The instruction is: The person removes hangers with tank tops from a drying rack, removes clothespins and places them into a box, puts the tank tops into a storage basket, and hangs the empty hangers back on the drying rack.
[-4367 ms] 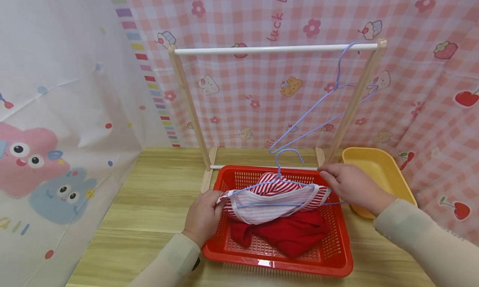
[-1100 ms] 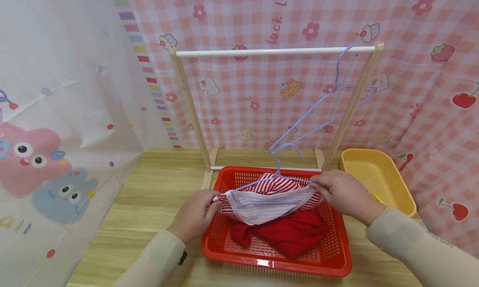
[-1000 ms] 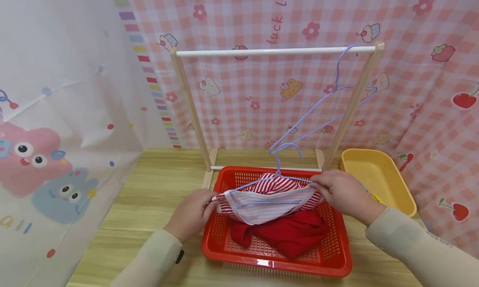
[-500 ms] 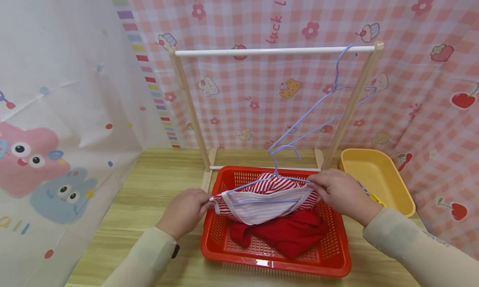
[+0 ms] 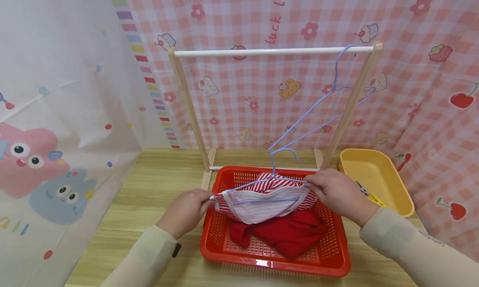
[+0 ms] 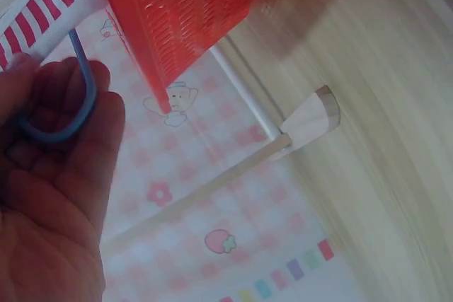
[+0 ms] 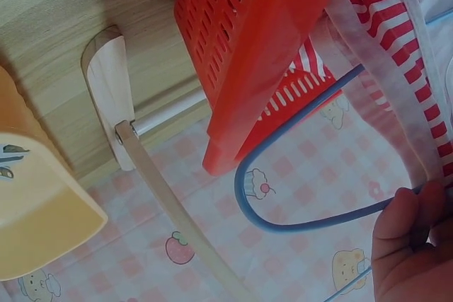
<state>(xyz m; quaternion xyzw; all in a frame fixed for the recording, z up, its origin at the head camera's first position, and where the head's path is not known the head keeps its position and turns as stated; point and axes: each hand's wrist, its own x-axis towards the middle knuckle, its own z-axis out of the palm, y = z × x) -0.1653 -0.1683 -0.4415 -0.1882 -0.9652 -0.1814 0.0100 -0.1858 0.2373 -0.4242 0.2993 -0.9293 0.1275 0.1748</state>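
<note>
A red-and-white striped garment [image 5: 267, 206] with pale edging is on a lavender wire hanger [image 5: 273, 164], over the red basket. My left hand [image 5: 186, 212] pinches the garment's left edge; in the left wrist view the hanger's blue-looking rounded end [image 6: 85, 107] lies within the curled fingers [image 6: 106, 122]. Along the opposite shoulder, my right hand [image 5: 338, 195] pinches garment and wire between thumb and fingers. The hanger's bent right end [image 7: 244, 182] sticks out of the cloth in the right wrist view. Its hook stands up. Below lies a red cloth [image 5: 284, 235].
The red basket [image 5: 277, 267] stands before a wooden rack with a white top rod [image 5: 269, 52]. Another lavender hanger [image 5: 307, 110] hangs there on the right. At right, a yellow tray [image 5: 393, 170] holds a yellow-handled tool [image 5: 374, 198]. Patterned curtains stand behind.
My left hand has moved outward to the left, drawing the garment's edge and hanger end with it. My right hand has shifted inward along the hanger, uncovering the yellow-handled tool.
</note>
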